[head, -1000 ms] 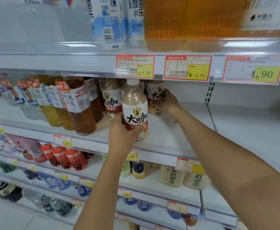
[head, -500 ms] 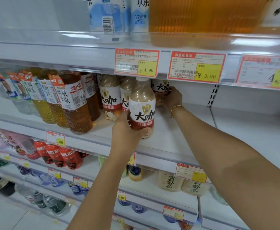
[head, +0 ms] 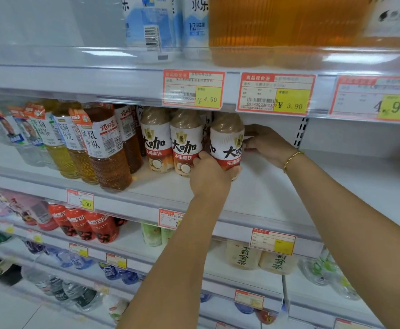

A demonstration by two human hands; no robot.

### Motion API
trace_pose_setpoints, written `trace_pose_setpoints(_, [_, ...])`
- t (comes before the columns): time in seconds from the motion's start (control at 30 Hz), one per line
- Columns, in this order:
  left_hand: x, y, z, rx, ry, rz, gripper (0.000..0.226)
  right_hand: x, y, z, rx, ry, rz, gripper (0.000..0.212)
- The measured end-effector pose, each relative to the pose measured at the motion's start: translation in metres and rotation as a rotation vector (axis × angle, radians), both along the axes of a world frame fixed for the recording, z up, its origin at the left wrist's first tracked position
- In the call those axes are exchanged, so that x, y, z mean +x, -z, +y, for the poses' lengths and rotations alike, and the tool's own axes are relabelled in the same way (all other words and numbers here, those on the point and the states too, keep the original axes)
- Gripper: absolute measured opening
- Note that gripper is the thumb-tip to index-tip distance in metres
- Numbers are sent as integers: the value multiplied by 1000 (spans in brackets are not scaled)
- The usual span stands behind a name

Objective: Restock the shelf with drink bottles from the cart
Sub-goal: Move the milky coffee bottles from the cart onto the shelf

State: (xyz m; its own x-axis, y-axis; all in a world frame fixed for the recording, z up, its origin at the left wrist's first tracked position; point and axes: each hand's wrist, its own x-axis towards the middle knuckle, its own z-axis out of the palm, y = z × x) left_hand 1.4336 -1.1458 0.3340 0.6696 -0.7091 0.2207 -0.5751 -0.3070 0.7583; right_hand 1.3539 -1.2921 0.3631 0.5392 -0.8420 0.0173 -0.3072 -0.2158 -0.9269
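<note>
My left hand (head: 209,178) grips the lower part of a brown latte bottle (head: 227,141) with a white and red label, standing upright on the middle shelf (head: 260,193). Two matching latte bottles (head: 157,143) stand just left of it, and another one shows partly behind. My right hand (head: 269,144) reaches in from the right, its fingertips at the held bottle's right side and partly hidden behind it. The cart is out of view.
Tall tea bottles (head: 104,148) fill the left of the same shelf. Price tags (head: 275,95) line the edge of the shelf above, which carries blue and amber drinks. Lower shelves hold red bottles (head: 87,227) and pale tea bottles (head: 244,255). Bare shelf stretches right of my hands.
My left hand has pushed the latte bottle back and to the right, into line with the other two. My right hand has drawn slightly right, from the rear bottle to the held bottle's side.
</note>
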Motion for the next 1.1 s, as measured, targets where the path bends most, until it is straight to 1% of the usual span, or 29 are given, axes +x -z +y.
trace_pose_setpoints(0.1, [-3, 0, -2, 2, -16, -10, 71, 11, -2, -14, 52, 68, -47, 64])
trace_pose_setpoints(0.13, [-4, 0, -1, 1, -23, -17, 67, 17, -2, -14, 40, 71, -34, 63])
trace_pose_setpoints(0.23, [-5, 2, 0, 11, -37, -22, 60, 36, 8, -20, -71, 62, 11, 35])
trace_pose_setpoints(0.27, [-5, 3, 0, 8, -38, -20, 60, 40, 11, -19, -92, 74, 18, 32])
trace_pose_setpoints(0.37, [-4, 4, 1, -13, -52, -13, 59, 55, 28, -36, -120, 129, 25, 39])
trace_pose_setpoints(0.47, [-3, 6, 4, -35, -55, 9, 57, 61, 37, -54, -282, 192, 216, 46])
trace_pose_setpoints(0.5, [-2, 7, 5, -37, -59, 12, 57, 59, 30, -44, -298, 215, 225, 46])
trace_pose_setpoints(0.63, [-1, 7, 9, -36, -76, 9, 55, 54, 21, -22, -178, 289, 32, 59])
trace_pose_setpoints(0.73, [-1, 7, 9, -37, -73, 22, 55, 50, 23, -22, -151, 312, 6, 61])
trace_pose_setpoints(0.8, [-2, 7, 9, -49, -75, 37, 53, 44, 24, -24, -110, 260, 30, 63])
trace_pose_setpoints(0.9, [-4, 6, 6, -55, -62, 51, 51, 31, 32, -43, -66, 160, 103, 72])
trace_pose_setpoints(0.93, [-4, 6, 3, -57, -54, 47, 50, 24, 31, -43, -29, 124, 100, 71])
trace_pose_setpoints(0.97, [-3, 5, -2, -60, -48, 38, 49, 17, 27, -38, 6, 81, 81, 58])
trace_pose_setpoints(1.0, [-3, 4, -7, -59, -43, 28, 48, 9, 19, -27, 38, 27, 75, 37])
trace_pose_setpoints(1.03, [-2, 3, -13, -53, -38, 23, 48, 3, 14, -18, 68, -39, 57, 26])
trace_pose_setpoints(1.1, [-1, 0, -26, -32, -29, 32, 46, -10, 6, -5, 152, -224, -10, 32])
